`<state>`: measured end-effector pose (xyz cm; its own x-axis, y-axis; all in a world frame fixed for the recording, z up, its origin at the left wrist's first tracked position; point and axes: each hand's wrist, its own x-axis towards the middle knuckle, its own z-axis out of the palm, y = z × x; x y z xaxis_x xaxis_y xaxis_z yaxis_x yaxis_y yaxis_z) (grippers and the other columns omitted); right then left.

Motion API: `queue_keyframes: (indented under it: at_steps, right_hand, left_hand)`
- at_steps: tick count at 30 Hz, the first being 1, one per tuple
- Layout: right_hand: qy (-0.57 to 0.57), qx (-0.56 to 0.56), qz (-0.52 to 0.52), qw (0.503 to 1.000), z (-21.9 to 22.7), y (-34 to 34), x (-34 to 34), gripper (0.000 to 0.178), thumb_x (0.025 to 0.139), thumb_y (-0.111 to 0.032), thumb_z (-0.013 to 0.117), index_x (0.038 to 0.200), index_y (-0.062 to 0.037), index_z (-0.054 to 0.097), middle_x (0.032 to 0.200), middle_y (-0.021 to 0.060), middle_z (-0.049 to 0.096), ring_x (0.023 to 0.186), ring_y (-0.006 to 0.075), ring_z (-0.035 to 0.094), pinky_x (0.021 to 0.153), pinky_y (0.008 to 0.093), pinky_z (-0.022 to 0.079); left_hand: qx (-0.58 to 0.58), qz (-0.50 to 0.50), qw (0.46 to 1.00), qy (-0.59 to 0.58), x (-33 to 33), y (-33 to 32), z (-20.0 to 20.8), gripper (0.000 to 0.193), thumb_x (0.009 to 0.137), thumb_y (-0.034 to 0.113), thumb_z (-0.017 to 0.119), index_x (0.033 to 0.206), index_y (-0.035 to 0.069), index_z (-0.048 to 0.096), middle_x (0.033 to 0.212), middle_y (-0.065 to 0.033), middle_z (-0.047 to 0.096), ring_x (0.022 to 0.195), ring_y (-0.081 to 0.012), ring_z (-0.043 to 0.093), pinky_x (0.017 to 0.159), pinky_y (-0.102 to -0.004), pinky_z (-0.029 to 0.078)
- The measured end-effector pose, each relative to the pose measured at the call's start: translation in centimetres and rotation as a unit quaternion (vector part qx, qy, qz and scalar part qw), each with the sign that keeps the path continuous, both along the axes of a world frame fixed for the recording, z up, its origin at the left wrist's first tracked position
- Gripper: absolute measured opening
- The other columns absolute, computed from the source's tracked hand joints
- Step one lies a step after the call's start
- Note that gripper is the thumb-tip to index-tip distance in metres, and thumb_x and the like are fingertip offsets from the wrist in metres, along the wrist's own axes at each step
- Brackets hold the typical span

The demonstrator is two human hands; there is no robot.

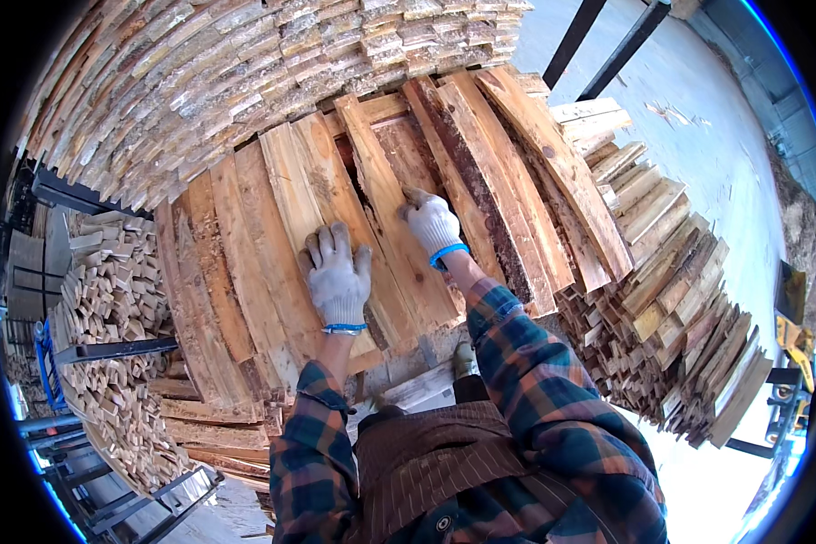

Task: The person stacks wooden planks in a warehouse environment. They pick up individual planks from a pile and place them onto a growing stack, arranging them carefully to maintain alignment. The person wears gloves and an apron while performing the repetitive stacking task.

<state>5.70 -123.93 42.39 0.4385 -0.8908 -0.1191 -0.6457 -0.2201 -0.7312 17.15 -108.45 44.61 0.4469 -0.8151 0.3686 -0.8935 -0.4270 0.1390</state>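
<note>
Left hand (338, 276) — flat on planks (290, 177), fingers slightly spread, right hand (432, 223) — fingers curled, grip unclear

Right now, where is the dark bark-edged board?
In the head view, the dark bark-edged board lies right of centre among the pale boards, right of your right hand.

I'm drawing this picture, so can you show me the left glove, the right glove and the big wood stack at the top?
Left glove (338, 279): head view, back of the hand.
Right glove (433, 226): head view, back of the hand.
Wood stack (263, 86): head view, middle of its rough face.
</note>
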Motion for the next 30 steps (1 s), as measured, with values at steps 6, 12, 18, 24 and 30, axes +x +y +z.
queue_keyframes:
  at_steps: [6,12,18,24,30]
  right_hand:
    - [0.056,-0.015,0.072,0.996,1.3,0.0,-0.6,0.047,0.089,-0.039,0.057,0.123,-0.0066,0.060,0.115,0.0251,0.064,0.108,0.0399,0.061,0.090,0.0486,0.051]
    - [0.079,-0.058,0.126,0.987,1.9,-1.1,-0.5,0.034,0.086,-0.032,0.062,0.106,-0.0050,0.065,0.102,0.0224,0.068,0.097,0.0405,0.065,0.084,0.0470,0.053]
    - [0.096,-0.189,0.086,0.974,9.5,-4.9,-11.8,0.062,0.088,-0.034,0.066,0.142,-0.0138,0.043,0.112,0.0222,0.063,0.099,0.0387,0.064,0.080,0.0472,0.053]
    - [0.192,-0.302,0.034,0.933,6.9,-10.7,-20.4,0.063,0.084,-0.041,0.070,0.129,-0.0041,0.047,0.099,0.0184,0.066,0.080,0.0340,0.066,0.061,0.0454,0.052]
    - [0.183,-0.289,0.090,0.935,3.6,-6.9,-14.8,0.055,0.085,-0.024,0.060,0.135,-0.0042,0.048,0.098,0.0178,0.066,0.084,0.0327,0.064,0.066,0.0478,0.050]
  left_hand:
    - [0.007,0.005,1.000,-0.008,-0.3,-0.1,0.2,0.048,0.090,0.032,0.059,0.127,0.003,0.052,0.129,-0.0181,0.054,0.120,-0.0363,0.048,0.101,-0.0492,0.038]
    - [0.022,-0.003,0.999,-0.037,0.1,-0.4,-1.5,0.048,0.091,0.035,0.055,0.129,0.006,0.053,0.132,-0.0162,0.053,0.123,-0.0350,0.046,0.101,-0.0505,0.037]
    - [0.035,0.019,0.999,-0.035,0.3,0.0,-1.3,0.048,0.091,0.035,0.056,0.129,0.007,0.055,0.137,-0.0140,0.051,0.128,-0.0345,0.044,0.105,-0.0494,0.035]
    - [-0.156,-0.035,0.957,0.244,-5.3,-7.5,1.3,0.047,0.088,0.039,0.065,0.124,0.007,0.063,0.120,-0.0144,0.065,0.108,-0.0331,0.062,0.094,-0.0429,0.051]
    - [0.010,-0.049,0.996,0.076,-13.9,-17.5,-0.9,0.053,0.086,0.033,0.063,0.136,0.018,0.051,0.144,-0.0157,0.044,0.132,-0.0405,0.040,0.108,-0.0616,0.032]
